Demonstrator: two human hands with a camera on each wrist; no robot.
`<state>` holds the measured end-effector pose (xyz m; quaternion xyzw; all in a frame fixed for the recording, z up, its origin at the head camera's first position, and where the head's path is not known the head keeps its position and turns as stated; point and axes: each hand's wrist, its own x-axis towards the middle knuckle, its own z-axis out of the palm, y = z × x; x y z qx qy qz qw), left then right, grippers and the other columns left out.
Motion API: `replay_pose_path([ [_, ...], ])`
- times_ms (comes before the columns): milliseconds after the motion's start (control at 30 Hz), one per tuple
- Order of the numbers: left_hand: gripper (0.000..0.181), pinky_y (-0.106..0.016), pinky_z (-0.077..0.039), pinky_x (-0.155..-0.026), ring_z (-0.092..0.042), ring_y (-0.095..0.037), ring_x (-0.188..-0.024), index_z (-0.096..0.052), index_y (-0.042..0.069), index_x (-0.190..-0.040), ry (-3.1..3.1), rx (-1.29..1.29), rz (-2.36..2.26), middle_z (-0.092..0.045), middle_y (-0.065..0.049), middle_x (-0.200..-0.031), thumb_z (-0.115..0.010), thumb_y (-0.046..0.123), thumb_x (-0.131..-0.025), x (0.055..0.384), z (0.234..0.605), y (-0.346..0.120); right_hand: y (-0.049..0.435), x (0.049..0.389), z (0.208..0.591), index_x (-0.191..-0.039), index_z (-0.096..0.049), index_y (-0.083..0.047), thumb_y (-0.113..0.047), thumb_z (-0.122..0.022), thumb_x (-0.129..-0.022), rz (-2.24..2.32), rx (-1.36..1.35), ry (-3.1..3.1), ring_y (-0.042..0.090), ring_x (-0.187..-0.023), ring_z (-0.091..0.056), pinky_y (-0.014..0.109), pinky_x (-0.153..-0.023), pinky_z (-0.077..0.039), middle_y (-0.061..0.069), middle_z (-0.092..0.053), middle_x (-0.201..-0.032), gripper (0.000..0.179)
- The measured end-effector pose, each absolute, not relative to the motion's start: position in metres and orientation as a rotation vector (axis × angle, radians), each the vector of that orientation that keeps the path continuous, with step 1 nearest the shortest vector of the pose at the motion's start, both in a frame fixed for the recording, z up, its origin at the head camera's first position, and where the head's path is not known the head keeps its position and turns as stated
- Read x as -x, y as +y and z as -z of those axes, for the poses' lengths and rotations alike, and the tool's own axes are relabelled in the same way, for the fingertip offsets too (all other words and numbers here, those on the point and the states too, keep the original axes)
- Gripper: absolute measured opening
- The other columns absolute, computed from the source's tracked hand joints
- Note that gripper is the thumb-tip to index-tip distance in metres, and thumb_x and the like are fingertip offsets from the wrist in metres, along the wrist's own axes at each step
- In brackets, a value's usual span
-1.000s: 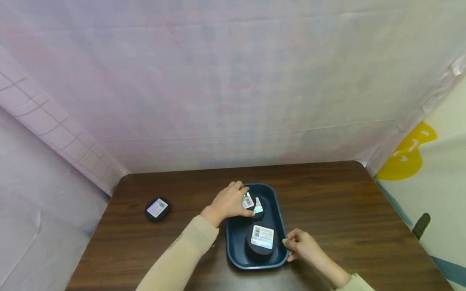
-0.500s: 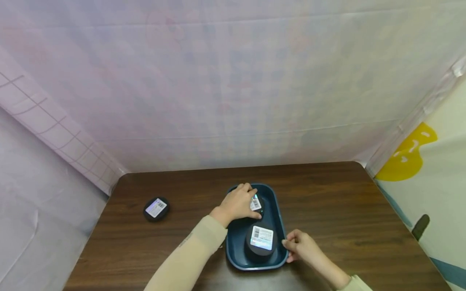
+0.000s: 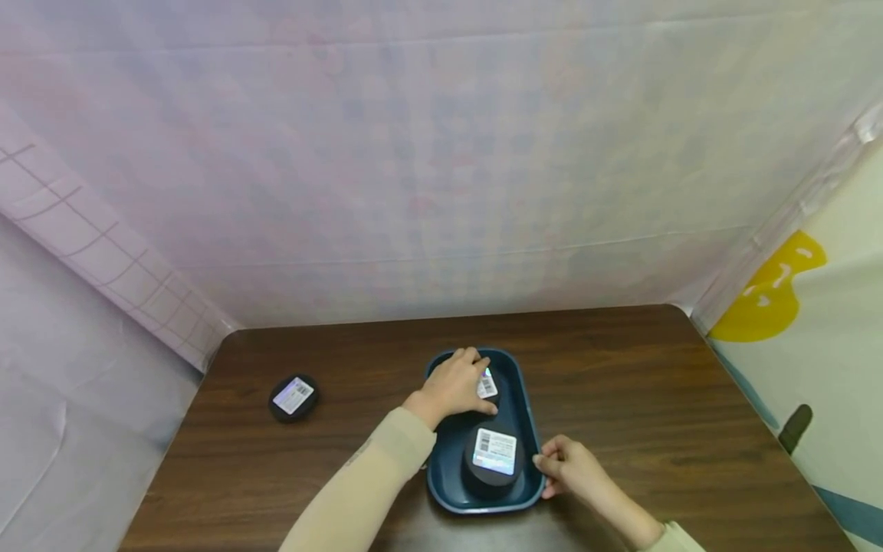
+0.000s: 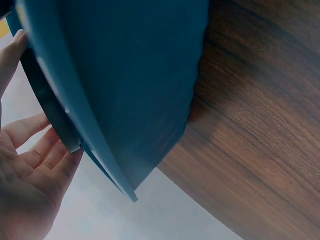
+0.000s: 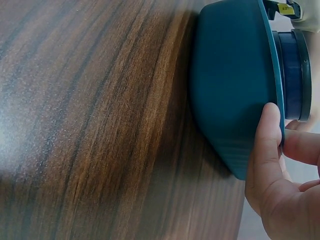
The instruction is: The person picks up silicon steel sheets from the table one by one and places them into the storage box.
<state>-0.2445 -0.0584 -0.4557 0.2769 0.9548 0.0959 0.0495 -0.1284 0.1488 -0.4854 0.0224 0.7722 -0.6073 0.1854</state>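
My left hand (image 3: 451,389) grips a black round, flat container (image 3: 487,383) with a shiny white label, at the far end of a blue tray (image 3: 451,479). In the left wrist view, thumb and fingers span the edge of that black container (image 4: 45,97), just above the tray rim. The second black container at that end is hidden beneath it. A taller black round piece (image 3: 491,479), also labelled, stands in the tray's near end. My right hand (image 3: 572,466) pinches the tray's right rim between thumb and fingers; the right wrist view shows the fingertips (image 5: 270,112) against the outer wall.
Another labelled black round container (image 3: 293,399) lies on the brown wooden table (image 3: 641,383), left of the tray. A pale cloth wall (image 3: 441,192) rises behind the table's far edge, with more hangings at both sides.
My left hand has moved slightly right, bringing its black container over the one beside it. It is nearly still over the last half second. The right hand keeps its place on the rim.
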Motion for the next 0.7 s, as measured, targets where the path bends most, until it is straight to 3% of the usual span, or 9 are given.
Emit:
replay_pose_path([
  [433, 0.093, -0.037, -0.044, -0.098, -0.043, -0.025, -0.122, -0.04, 0.006, -0.14, 2.884, -0.786, -0.311, -0.045, -0.011, -0.134, -0.074, 0.057, -0.069, 0.2437, 0.4571, -0.0576, 0.148, 0.1291, 0.4851, -0.09, -0.048, 0.011, -0.003, -0.059, -0.086, 1.7, -0.081, 2.185, 0.013, -0.047, -0.054, 0.039, -0.05, -0.056, 0.004, -0.047, -0.059, 0.018],
  [700, 0.091, -0.04, -0.042, -0.1, -0.042, -0.026, -0.125, -0.043, 0.009, -0.139, 2.88, -0.755, -0.334, -0.045, -0.009, -0.135, -0.074, 0.057, -0.068, 0.2432, 0.4605, -0.0589, 0.1478, 0.1287, 0.4861, -0.09, -0.048, 0.011, -0.002, -0.059, -0.086, 1.698, -0.075, 2.19, 0.013, -0.047, -0.054, 0.041, -0.051, -0.055, 0.004, -0.047, -0.059, 0.017],
])
